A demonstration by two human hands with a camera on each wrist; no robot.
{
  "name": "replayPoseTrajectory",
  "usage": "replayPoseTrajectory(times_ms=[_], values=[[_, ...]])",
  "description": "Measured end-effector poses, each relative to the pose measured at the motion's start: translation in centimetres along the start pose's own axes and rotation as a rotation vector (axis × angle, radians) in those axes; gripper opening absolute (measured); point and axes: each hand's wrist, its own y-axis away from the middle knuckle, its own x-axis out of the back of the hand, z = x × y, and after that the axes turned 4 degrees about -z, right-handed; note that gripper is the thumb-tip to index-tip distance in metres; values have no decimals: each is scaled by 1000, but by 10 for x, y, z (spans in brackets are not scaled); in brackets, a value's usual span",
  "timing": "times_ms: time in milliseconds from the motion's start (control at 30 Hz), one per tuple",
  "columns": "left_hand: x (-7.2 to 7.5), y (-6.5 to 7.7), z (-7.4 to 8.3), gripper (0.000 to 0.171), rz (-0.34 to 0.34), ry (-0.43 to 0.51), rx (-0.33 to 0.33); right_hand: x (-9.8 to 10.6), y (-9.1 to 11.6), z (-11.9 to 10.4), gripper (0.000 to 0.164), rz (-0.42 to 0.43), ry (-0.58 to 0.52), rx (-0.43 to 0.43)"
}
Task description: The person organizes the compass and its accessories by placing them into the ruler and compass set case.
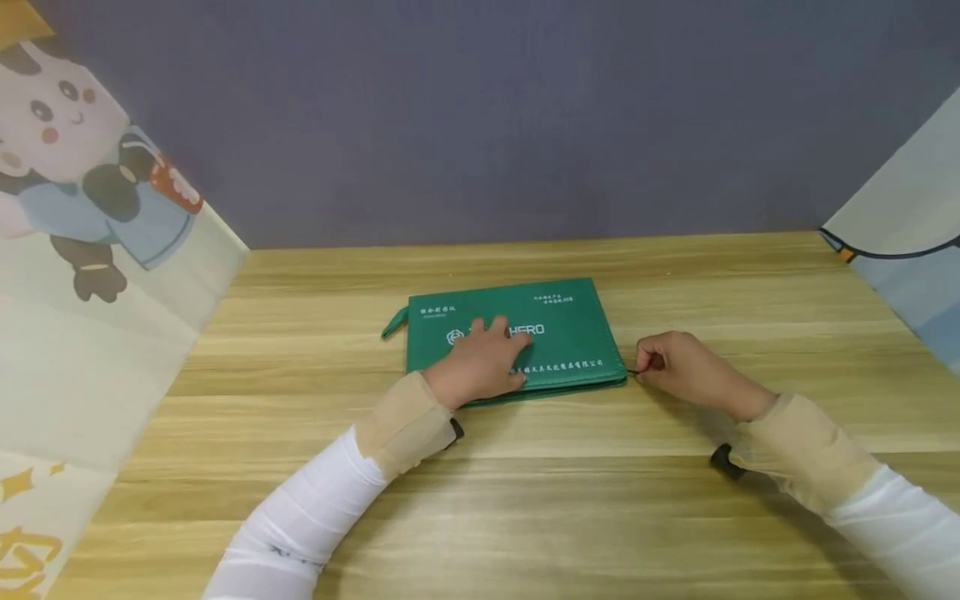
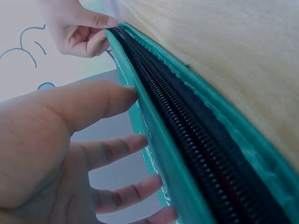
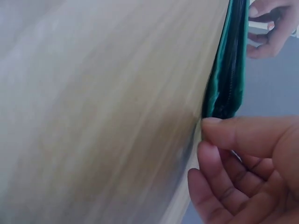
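A green zip case (image 1: 570,333) with white print lies flat on the wooden table. My left hand (image 1: 483,360) rests on its cover with the fingers spread; the thumb is at the near edge. In the left wrist view, a black zipper (image 2: 170,112) runs along that edge, its two rows of teeth side by side. At the near right corner my right hand (image 1: 678,371) pinches a small dark zipper pull (image 1: 632,372) between thumb and curled fingers. The right wrist view shows the thumb and forefinger right at the case's corner, covering most of the pull.
A green strap loop (image 1: 395,322) sticks out from the case's left side. The wooden tabletop (image 1: 525,492) surrounds the case. Behind it rises a dark grey panel (image 1: 525,125), with a cartoon-printed wall (image 1: 90,350) at the left and another pale printed surface (image 1: 915,192) at the right.
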Motion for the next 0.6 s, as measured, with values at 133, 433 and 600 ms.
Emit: replayPoseTrajectory(times_ms=[133,433,600], values=[[1,0,0,55,-4,-3,0,-2,4,-7,24,5,10,-6],[0,1,0,55,-6,3,4,-11,11,-22,24,30,2,12],[-1,1,0,55,-1,3,0,-16,13,-27,25,44,25,-7]])
